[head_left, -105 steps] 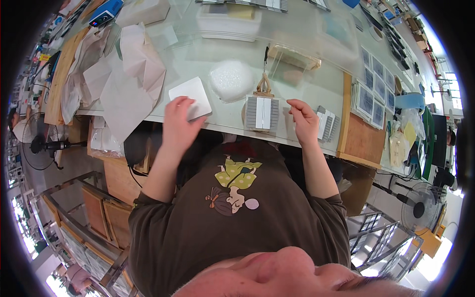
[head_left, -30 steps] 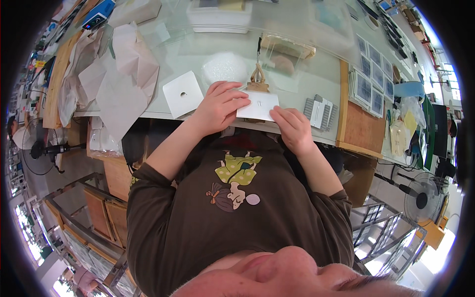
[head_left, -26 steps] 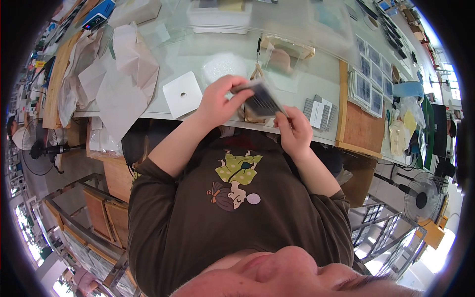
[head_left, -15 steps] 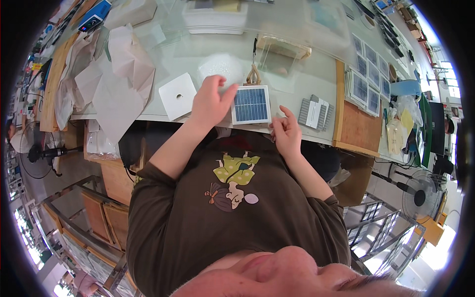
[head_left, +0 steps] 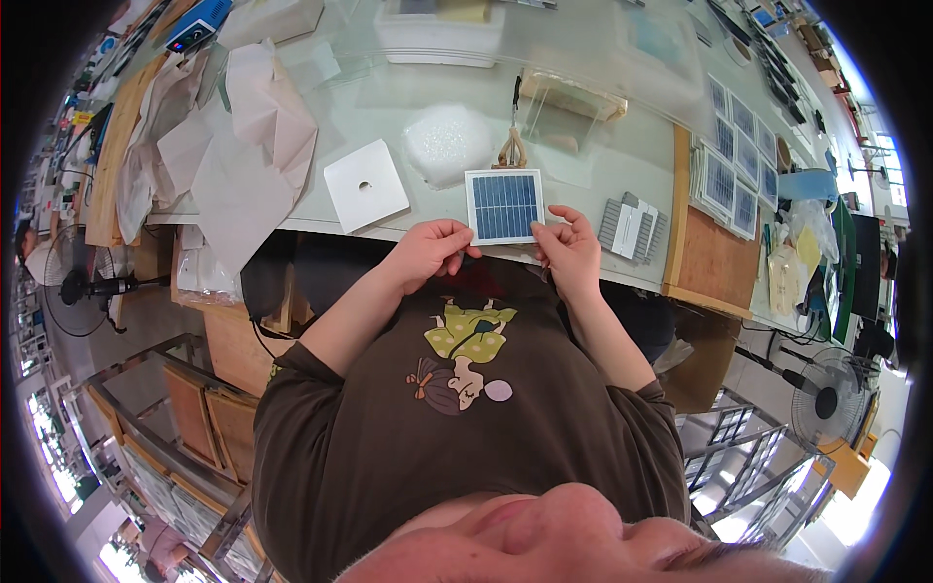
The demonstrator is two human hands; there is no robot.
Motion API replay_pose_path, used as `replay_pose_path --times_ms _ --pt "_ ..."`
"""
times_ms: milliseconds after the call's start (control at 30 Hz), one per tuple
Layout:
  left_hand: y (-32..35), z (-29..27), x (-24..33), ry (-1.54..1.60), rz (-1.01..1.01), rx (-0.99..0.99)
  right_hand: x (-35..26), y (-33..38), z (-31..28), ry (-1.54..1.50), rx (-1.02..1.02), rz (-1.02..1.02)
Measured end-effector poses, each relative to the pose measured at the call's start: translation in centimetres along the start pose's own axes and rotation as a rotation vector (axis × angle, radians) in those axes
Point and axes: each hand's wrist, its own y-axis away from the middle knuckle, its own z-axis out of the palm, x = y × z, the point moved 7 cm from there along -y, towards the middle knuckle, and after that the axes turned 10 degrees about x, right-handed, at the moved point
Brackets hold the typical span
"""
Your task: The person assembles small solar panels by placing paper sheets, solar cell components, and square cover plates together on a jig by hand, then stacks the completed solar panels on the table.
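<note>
1. The small solar panel (head_left: 505, 207) w/ white frame is lying at the near edge of the table (head_left: 622, 165), about mid-scene, its blue cells facing up. If it is resting flat or being lifted a bit, I cannot tell.
2. Step in hand, my judgement: the person is prob. steadying or squaring the panel. The next move is prob. calling for an even grip on both near corners, so that the frame is not tilting.
3. The left hand (head_left: 430, 255) is pinching the near-left corner, thumb and fingers almost together, other fingers curling; what is going on under the frame is hidden.
4. The right hand (head_left: 571, 248) is pinching the near-right corner w/ thumb and a finger, its index finger standing a bit apart. Betw. the hands only the panel's near edge is spanning.
5. Just beyond the far edge, a tool w/ brown loop handles (head_left: 511, 151) is pointing away.
6. To the left, a white square plate w/ a hole (head_left: 367, 185) is lying near; a white bubbly mound (head_left: 449, 144) is sitting farther.
7. To the right, a grey ribbed piece (head_left: 632, 228) is lying; farther right, more panels (head_left: 719, 180) are stacking up.
</note>
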Motion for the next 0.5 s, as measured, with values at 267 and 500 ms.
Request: replay_pose_path --times_ms 267,500 --pt "-0.6 0.5 -0.6 0.138 0.124 0.065 -0.3 -0.7 0.1 -0.024 0.008 0.035" --pt "-0.3 0.2 -0.3 -0.063 0.272 0.186 0.4 -1.3 -0.3 0.062 0.038 0.002"
